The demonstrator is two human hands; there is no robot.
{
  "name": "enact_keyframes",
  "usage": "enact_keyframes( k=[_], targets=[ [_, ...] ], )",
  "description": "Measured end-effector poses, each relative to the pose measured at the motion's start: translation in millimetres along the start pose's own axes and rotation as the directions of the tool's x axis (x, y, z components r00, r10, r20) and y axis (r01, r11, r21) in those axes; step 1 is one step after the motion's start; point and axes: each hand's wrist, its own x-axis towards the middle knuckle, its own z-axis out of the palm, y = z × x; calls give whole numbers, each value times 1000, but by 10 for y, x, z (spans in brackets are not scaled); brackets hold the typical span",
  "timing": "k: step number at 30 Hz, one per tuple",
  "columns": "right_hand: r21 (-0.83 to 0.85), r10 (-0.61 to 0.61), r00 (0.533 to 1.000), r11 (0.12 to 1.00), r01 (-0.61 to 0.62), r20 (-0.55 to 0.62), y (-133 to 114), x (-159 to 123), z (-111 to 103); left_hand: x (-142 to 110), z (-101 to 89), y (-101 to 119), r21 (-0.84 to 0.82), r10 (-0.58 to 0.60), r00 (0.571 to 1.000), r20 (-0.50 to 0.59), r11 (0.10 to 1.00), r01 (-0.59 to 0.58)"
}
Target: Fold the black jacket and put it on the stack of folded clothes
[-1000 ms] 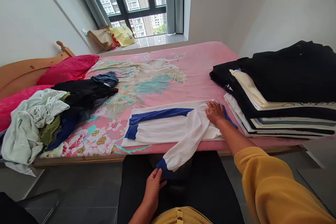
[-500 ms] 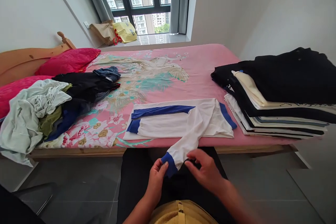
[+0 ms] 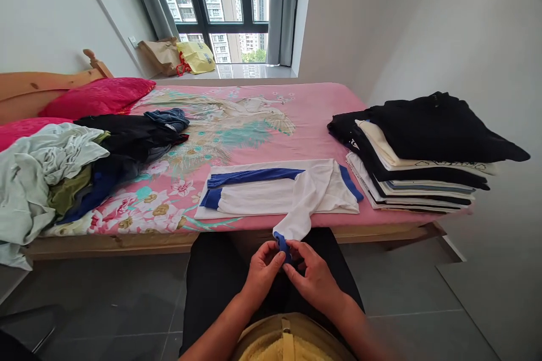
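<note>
A white long-sleeved shirt with blue trim lies folded lengthwise along the bed's front edge. One sleeve hangs over that edge towards me. Its blue cuff is pinched by my left hand on the left side and by my right hand on the right side. Both hands are closed, fingertips close together above my lap. The cuff looks bunched between them, its far side partly hidden by my fingers.
A stack of folded clothes stands on the bed at the right, black garments on top. Loose clothes are heaped at the left by red pillows. Paper and yellow bags sit on the windowsill. The bedsheet is pink and floral.
My right hand has come in from beside the sleeve and now grips the cuff together with my left. The cuff is gathered up, and the view has shifted slightly.
</note>
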Motion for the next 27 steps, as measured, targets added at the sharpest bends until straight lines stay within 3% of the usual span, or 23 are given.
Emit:
enact_keyframes(
  k=[7,13,16,21,24,27],
  targets=[
    [12,56,996,998,-55,-67,-62,-152,52,-41,25,-28,41,51,997,54,998,-54],
    [3,-29,993,1000,29,-117,-108,-301,11,-155,135,-34,81,105,992,73,991,-111],
    [-65,-66,987,996,58,-144,-93,-325,11,-159,195,-56,122,103,994,44,987,-108],
    [-211,-47,979,978,4,-198,-40,-312,36,-152,252,-44,207,156,987,33,965,-159],
    [-264,-34,967,964,-35,-252,-18,-301,29,-170,251,-33,315,188,982,30,930,-188],
    [-299,-50,928,952,-68,-368,-3,-312,1,-192,228,-25,484,255,966,-45,851,-202]
  ],
)
